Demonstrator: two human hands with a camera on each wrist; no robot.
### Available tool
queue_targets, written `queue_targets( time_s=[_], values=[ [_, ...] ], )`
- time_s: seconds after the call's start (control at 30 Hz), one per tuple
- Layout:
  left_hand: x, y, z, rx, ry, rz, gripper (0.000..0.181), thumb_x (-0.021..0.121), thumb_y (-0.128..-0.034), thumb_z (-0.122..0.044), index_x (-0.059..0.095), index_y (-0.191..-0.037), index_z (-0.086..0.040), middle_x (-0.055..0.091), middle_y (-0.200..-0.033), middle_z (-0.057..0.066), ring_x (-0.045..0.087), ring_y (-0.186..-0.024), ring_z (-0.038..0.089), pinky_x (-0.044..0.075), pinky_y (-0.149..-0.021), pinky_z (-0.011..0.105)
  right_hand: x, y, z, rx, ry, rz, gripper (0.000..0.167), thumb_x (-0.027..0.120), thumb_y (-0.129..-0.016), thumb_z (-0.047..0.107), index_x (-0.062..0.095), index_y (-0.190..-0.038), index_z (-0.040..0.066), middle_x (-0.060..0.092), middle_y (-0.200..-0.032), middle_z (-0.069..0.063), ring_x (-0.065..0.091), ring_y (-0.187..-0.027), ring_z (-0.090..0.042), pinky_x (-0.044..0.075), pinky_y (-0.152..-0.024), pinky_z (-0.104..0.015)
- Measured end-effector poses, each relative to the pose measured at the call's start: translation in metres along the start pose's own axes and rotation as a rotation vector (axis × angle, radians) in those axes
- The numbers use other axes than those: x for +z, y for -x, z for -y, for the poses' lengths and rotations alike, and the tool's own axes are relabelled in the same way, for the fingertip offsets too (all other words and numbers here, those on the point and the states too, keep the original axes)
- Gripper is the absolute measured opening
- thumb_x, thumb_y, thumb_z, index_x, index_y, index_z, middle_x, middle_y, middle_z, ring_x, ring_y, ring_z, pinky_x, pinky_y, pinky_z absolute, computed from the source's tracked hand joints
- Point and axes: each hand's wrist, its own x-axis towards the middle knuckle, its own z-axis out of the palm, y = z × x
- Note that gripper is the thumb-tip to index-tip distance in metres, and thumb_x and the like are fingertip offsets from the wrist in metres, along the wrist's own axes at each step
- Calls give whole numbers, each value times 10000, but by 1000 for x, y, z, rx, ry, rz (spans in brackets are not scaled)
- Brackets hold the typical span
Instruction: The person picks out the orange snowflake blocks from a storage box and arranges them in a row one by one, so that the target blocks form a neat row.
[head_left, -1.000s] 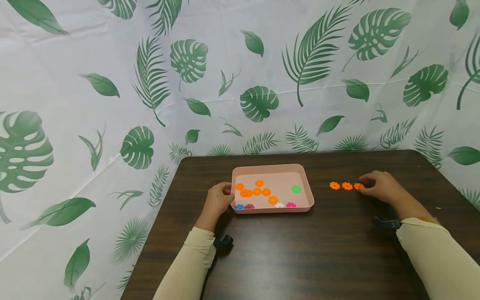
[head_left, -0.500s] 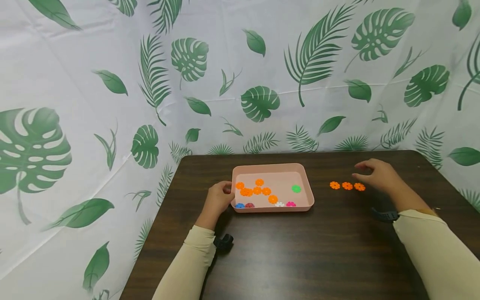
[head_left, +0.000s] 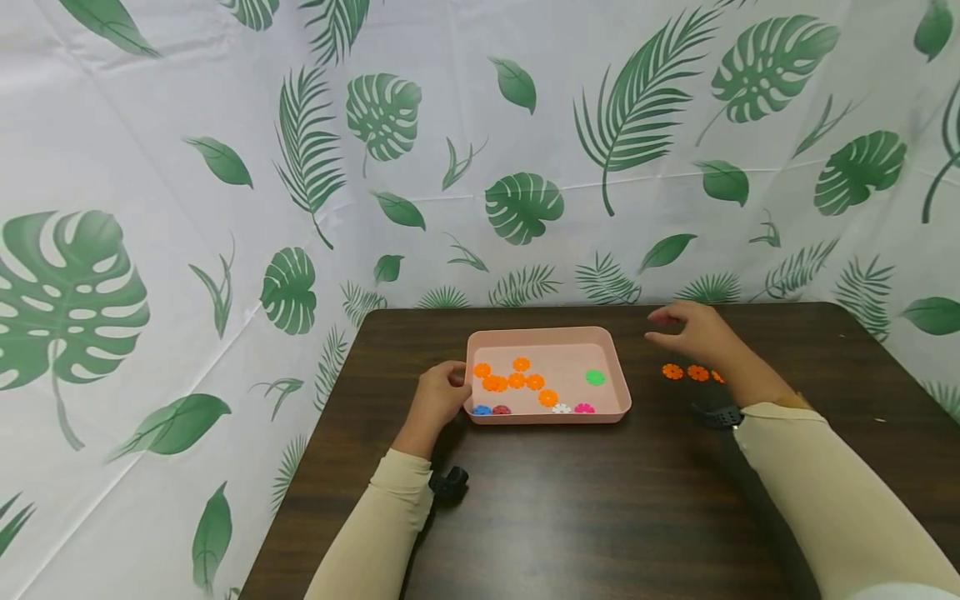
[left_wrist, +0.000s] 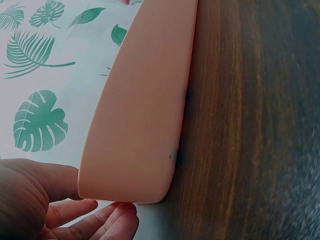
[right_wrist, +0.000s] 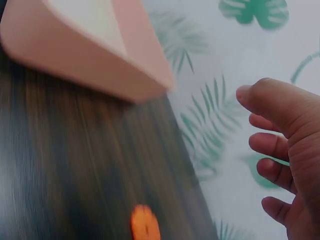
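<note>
Let go of the third piece in the orange row right of the tray, then drew the right hand toward the tray, so freeing it for more handling, with other orange pieces lying inside the tray. Held the right hand raised near the tray's far right corner, thumb and fingers well apart, gripping nothing. Gripped the tray's left end with the left hand, fingers bent. Could not see the third piece whole, partly covered by the right hand.
</note>
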Motion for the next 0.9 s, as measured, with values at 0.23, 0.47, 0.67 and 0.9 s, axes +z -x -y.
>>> queue_targets(
  time_s=[0.23,0.47,0.67,0.9],
  values=[
    [0,1,3,12,-2,-5,401,741,-878,-106,708,-1276,-78,722,-976,88,629,-760,226,586,-653,329,27,-32,35,-71,-40,55,434,798,-914,281,713,-1235,1,682,-1195,-197,613,-1132,-396,494,-980,-607],
    [0,0,3,7,6,-9,403,737,-887,-111,705,-1288,-78,723,-982,87,634,-768,226,587,-656,325,60,-54,74,-108,-82,103,388,801,-906,280,745,-1200,32,710,-1158,-135,622,-1083,-334,522,-959,-548],
    [2,1,4,3,10,-5,403,739,-885,-111,706,-1285,-81,721,-975,84,635,-760,221,587,-647,324,86,-61,108,-190,-138,147,323,827,-874,252,776,-1140,76,710,-1048,-50,616,-997,-276,541,-894,-484],
    [0,0,3,22,8,-8,400,727,-880,-107,713,-1278,-83,718,-946,70,627,-746,217,569,-629,321,118,-70,143,-270,-80,241,296,826,-883,239,779,-1121,69,700,-1049,-34,616,-1024,-274,533,-932,-469]
  ],
)
